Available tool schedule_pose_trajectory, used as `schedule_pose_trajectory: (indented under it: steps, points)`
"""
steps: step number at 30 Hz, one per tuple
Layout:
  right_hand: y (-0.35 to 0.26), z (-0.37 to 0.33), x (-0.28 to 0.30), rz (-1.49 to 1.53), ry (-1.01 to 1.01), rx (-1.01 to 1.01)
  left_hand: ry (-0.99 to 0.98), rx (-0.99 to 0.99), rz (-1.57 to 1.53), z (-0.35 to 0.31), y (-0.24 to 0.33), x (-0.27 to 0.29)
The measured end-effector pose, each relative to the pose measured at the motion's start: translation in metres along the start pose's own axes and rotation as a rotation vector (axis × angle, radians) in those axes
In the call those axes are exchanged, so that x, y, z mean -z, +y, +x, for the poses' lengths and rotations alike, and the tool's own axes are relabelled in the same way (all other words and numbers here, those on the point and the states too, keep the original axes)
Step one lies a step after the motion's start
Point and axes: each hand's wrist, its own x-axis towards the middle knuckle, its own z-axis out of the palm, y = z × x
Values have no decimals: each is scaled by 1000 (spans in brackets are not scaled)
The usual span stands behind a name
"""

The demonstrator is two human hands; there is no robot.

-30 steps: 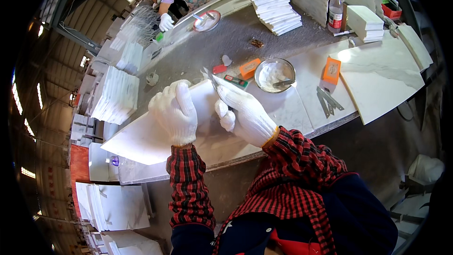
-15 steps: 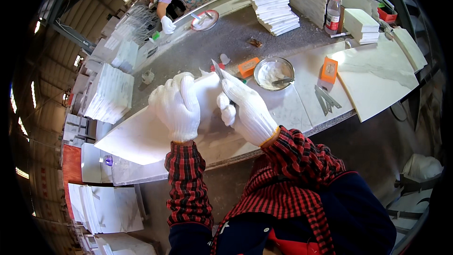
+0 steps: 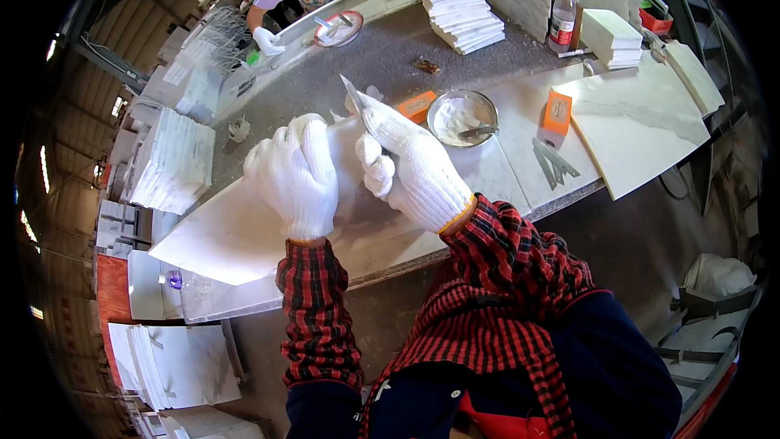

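Across the dusty grey stone tabletop [image 3: 382, 53], a broad white stone-like slab [image 3: 213, 234] is placed left of centre, apparently for easy reach. Over it the white-gloved left hand [image 3: 296, 175] is curled, perhaps for steadying; with fingertips hidden, its grip cannot be told. The white-gloved right hand [image 3: 416, 171] is closed beside a round metal bowl [image 3: 489, 107] of white paste [image 3: 453, 118], seemingly set nearby for convenience. Within that hand a thin, pointed grey metal blade [image 3: 353, 97] is clasped, its tip kept clear at upper centre
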Motion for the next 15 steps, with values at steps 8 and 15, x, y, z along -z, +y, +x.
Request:
schedule_pose_trajectory:
  steps: [8, 15]
  points:
    - [13, -25, 28, 45, 196, -56, 0, -5, -112, 3, 3, 2]
    - [0, -5, 0, -71, 54, 47, -51, 25, -116, 5, -1, 1]
